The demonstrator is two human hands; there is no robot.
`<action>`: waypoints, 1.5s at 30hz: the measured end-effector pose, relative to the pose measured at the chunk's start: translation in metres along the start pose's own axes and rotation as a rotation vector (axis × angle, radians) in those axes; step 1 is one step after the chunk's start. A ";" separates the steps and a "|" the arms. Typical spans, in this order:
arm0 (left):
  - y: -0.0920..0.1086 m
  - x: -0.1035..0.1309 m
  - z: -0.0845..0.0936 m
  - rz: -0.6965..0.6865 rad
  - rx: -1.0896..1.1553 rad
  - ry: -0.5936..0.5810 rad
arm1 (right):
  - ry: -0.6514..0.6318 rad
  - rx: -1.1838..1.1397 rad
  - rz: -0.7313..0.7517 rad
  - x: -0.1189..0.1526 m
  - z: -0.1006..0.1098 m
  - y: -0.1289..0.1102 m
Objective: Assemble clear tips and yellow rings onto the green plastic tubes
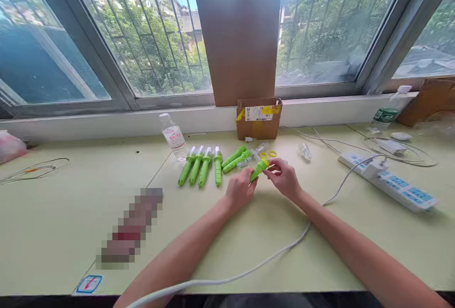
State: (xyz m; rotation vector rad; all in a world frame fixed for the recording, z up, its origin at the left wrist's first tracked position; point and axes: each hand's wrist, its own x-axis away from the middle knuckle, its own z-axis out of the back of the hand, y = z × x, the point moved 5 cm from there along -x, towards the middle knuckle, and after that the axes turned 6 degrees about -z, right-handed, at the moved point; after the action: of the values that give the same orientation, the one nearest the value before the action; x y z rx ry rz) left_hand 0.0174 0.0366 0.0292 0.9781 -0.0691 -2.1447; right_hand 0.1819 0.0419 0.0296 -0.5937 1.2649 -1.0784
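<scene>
Left hand (239, 189) fingers closed around green tube (259, 169); right hand (284, 178) fingers pinching its tip.

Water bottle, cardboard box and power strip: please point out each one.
water bottle (173, 136), head view, on its label.
cardboard box (258, 119), head view, front wall.
power strip (394, 183), head view, top face.

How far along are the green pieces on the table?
Four capped green pieces lie in a row, looking finished. The left hand holds another green piece while the right hand works at its tip. Two more green pieces and yellow rings lie behind.
</scene>
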 end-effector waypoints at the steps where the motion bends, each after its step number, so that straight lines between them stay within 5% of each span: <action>1: -0.001 -0.001 0.000 0.030 0.062 -0.024 | -0.011 -0.011 -0.013 0.000 0.000 0.000; 11: -0.008 -0.008 0.002 0.256 0.541 -0.061 | -0.100 -0.062 -0.119 0.000 -0.007 0.001; 19: -0.020 -0.004 -0.007 0.546 0.855 -0.201 | -0.124 -0.046 -0.125 0.000 -0.009 0.000; 37: -0.016 -0.007 0.001 0.587 1.120 -0.263 | -0.091 -0.065 -0.046 0.000 -0.008 -0.005; 45: -0.016 -0.008 -0.001 0.553 0.996 -0.282 | -0.015 -0.083 -0.006 0.004 -0.004 -0.002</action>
State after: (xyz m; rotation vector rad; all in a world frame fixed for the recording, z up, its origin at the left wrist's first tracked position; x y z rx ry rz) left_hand 0.0115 0.0529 0.0280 0.9818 -1.4699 -1.6512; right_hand 0.1773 0.0385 0.0280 -0.6680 1.3008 -1.0286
